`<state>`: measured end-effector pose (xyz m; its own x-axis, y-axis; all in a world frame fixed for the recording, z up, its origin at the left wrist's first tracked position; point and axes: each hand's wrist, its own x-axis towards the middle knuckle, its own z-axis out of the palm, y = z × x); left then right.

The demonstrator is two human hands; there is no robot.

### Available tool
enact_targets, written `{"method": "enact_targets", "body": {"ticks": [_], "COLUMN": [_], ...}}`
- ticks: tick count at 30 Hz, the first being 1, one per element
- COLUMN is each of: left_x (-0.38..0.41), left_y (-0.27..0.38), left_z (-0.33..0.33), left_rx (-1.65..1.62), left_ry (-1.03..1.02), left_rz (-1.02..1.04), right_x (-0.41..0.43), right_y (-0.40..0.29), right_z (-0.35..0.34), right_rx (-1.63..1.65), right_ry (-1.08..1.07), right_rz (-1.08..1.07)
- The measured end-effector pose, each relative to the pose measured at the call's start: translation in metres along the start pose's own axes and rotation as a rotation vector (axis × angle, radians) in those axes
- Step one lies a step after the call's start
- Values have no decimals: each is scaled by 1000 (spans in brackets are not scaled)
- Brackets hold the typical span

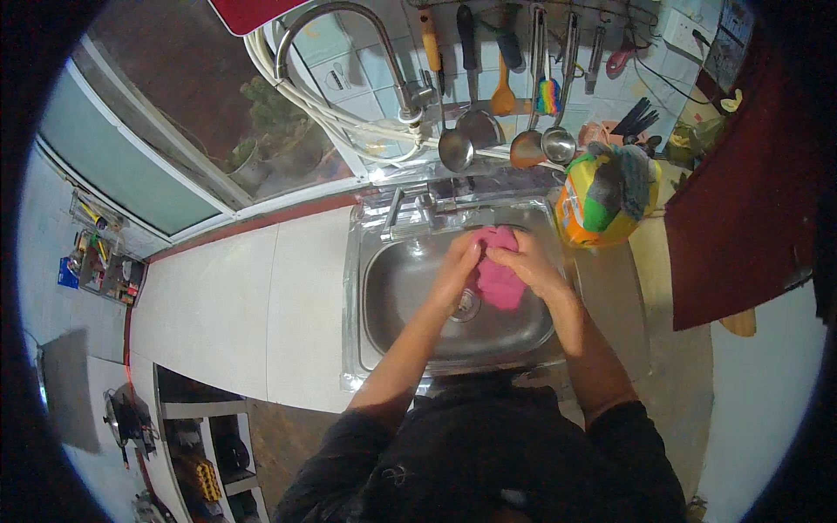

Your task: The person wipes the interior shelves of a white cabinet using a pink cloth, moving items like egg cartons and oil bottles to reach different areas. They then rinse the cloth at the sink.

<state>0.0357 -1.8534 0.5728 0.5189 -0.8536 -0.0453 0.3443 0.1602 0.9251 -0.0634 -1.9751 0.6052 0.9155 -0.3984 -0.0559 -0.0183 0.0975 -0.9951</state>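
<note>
A bunched pink cloth (502,282) hangs over the stainless steel sink basin (405,307), its lower end near the drain strainer (465,306). My left hand (463,255) grips its left side near the top. On the other side, my right hand (527,256) is closed on the same cloth, thumb across its front. Both forearms reach in over the sink's front rim. Behind the basin, to the left of my hands, stands the sink's metal faucet (424,206). Whether water is running cannot be made out.
White countertop (222,307) extends left of the sink. At the back right stands a yellow-orange plastic bag (598,216) with a grey-green cloth or glove (618,186) on top. Ladles (456,150) and spatulas hang on the tiled wall beside a tall gooseneck tap (346,10). A dark red panel (739,216) juts in at right.
</note>
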Motion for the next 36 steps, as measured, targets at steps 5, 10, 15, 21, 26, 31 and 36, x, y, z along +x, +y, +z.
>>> {"method": "enact_targets", "body": {"ticks": [5, 10, 15, 21, 26, 31, 36], "left_x": [-21, -23, -38, -48, -53, -57, -72], "left_y": [1, -13, -11, -6, -3, -4, -3], "left_z": [-4, 9, -2, 1, 1, -11, -47], "left_rx": [464, -153, -795, -1025, -1014, -1001, -985], "left_ry": [-261, -23, -216, -26, 100, 124, 245], "left_rz": [-65, -246, -275, -154, -63, -37, 41], "right_x": [10, 32, 29, -21, -58, -49, -35], "right_y": [-49, -47, 12, 145, 148, 177, 103], "right_z": [12, 31, -11, -11, 42, 23, 55], "right_rx": [-329, -689, -520, 441, 1137, 1420, 526], "right_ry": [-290, -285, 52, -97, -49, -385, 148], "right_rz": [-55, -154, 155, 425, 459, 396, 96]}}
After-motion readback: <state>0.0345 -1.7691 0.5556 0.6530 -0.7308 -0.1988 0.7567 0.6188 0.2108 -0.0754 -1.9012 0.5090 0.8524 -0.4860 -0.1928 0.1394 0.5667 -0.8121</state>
